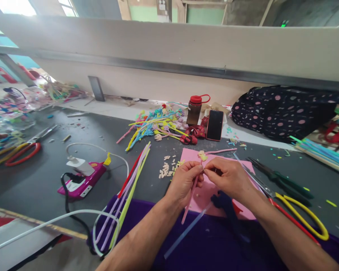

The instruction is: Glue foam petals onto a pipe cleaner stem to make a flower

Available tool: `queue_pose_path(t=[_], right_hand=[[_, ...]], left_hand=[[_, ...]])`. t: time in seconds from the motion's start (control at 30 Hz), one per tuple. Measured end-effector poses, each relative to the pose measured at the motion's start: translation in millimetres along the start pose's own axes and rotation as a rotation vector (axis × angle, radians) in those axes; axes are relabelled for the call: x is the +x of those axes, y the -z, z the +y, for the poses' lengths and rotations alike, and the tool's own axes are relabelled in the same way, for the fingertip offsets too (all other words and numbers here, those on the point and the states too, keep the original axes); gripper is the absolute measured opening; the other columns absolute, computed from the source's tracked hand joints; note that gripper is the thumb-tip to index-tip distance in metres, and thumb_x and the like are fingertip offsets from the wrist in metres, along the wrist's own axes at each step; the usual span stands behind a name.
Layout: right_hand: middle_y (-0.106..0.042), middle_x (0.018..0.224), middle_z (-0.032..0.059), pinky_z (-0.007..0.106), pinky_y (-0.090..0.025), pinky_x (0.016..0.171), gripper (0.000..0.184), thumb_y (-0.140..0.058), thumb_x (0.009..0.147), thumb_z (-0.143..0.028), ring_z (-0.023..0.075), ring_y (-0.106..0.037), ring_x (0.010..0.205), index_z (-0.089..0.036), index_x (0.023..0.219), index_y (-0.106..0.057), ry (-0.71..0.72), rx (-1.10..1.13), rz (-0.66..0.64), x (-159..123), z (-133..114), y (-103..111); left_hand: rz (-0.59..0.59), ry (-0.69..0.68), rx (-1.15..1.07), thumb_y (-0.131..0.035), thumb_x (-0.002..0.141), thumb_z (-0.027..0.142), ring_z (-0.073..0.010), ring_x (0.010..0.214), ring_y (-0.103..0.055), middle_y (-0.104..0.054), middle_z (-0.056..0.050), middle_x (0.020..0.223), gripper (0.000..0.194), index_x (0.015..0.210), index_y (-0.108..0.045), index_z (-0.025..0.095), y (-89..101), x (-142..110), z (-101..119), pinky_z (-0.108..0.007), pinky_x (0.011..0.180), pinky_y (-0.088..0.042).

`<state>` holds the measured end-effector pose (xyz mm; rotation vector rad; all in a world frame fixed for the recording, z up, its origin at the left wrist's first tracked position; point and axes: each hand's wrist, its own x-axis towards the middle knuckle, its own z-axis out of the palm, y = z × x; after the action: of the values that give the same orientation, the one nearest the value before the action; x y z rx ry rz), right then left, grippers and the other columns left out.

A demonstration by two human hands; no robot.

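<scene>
My left hand (pixel 188 180) is closed around a pink pipe cleaner (pixel 188 207), whose lower end points down toward the purple cloth. Thumb and fingers of my right hand (pixel 224 175) pinch together right beside the left fingertips; what lies between them is too small to make out. Beneath both hands is a pink sheet (pixel 211 190). At its far edge lies a pale yellow piece (pixel 202 155) next to another pink pipe cleaner (pixel 222 151). A dark blue glue gun (pixel 224 203) rests under the right wrist, with a clear glue stick (pixel 185 235) nearby.
Scissors (pixel 292 210) and green-handled pliers (pixel 282 178) lie to the right. Small cut pieces (pixel 166 169) sit left of the sheet. A magenta power strip (pixel 86 180), loose pipe cleaners (pixel 132 180), a coloured pile (pixel 158 124), bottle (pixel 194 111) and phone (pixel 214 125) are around.
</scene>
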<state>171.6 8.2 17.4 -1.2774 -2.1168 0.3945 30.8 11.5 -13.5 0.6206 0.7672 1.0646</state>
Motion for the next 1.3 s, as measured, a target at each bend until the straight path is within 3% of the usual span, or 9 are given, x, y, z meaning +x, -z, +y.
queue_pose_path(t=[0.17,0.27,0.43,0.5,0.67,1.3], right_hand=[[-0.06,0.061,-0.002,0.021,-0.037,0.052,0.013,-0.054,0.074,-0.015,0.0103,-0.051,0.054,-0.019,0.064,-0.061,-0.058,0.091,0.074,-0.9,-3.6,-0.1],[-0.055,0.056,-0.003,0.02,-0.036,0.047,0.012,-0.053,0.073,-0.015,0.0093,-0.047,0.049,-0.018,0.063,-0.059,-0.143,0.225,0.05,-1.3,-3.5,0.9],[-0.049,0.052,-0.0059,0.018,-0.036,0.042,0.007,-0.053,0.073,-0.017,0.007,-0.044,0.043,-0.017,0.068,-0.058,-0.283,0.49,-0.014,-0.2,-4.8,3.7],[-0.048,0.052,-0.0061,0.018,-0.037,0.042,0.007,-0.053,0.073,-0.018,0.0066,-0.044,0.042,-0.017,0.068,-0.057,-0.305,0.538,-0.024,-0.2,-5.7,3.4],[-0.051,0.054,-0.0048,0.018,-0.037,0.043,0.008,-0.053,0.073,-0.02,0.0068,-0.045,0.044,-0.017,0.066,-0.057,-0.301,0.506,-0.006,-1.5,-4.7,-1.8],[-0.054,0.057,-0.0034,0.019,-0.038,0.044,0.01,-0.052,0.075,-0.02,0.0079,-0.047,0.045,-0.017,0.067,-0.057,-0.298,0.445,0.024,-1.2,1.2,-11.1]], left_hand=[[-0.047,-0.017,-0.067,-0.066,0.068,0.023,-0.004,0.044,-0.046,-0.052,0.003,0.054,0.016,0.071,-0.054,0.013,0.0,-2.9,1.5,-0.013,0.04,-0.036],[-0.06,0.023,-0.075,-0.066,0.069,0.029,-0.004,0.043,-0.046,-0.053,0.002,0.056,0.02,0.07,-0.054,0.013,-0.1,-4.7,2.4,-0.013,0.037,-0.033],[-0.132,0.111,-0.097,-0.062,0.073,0.03,0.001,0.034,-0.03,-0.05,0.004,0.055,0.021,0.065,-0.052,0.013,0.4,-7.2,7.1,-0.012,0.03,-0.015],[-0.139,0.111,-0.093,-0.061,0.074,0.029,0.0009,0.035,-0.031,-0.05,0.004,0.056,0.02,0.066,-0.053,0.013,0.5,-8.8,9.4,-0.012,0.03,-0.017],[-0.113,0.081,-0.061,-0.061,0.074,0.032,-0.0021,0.041,-0.041,-0.052,0.003,0.058,0.021,0.068,-0.054,0.013,-1.2,-12.4,11.3,-0.013,0.034,-0.027],[-0.101,0.06,0.067,-0.058,0.075,0.04,-0.004,0.034,-0.04,-0.05,0.003,0.045,0.03,0.066,-0.055,0.012,1.4,-9.1,5.5,-0.015,0.034,-0.03]])
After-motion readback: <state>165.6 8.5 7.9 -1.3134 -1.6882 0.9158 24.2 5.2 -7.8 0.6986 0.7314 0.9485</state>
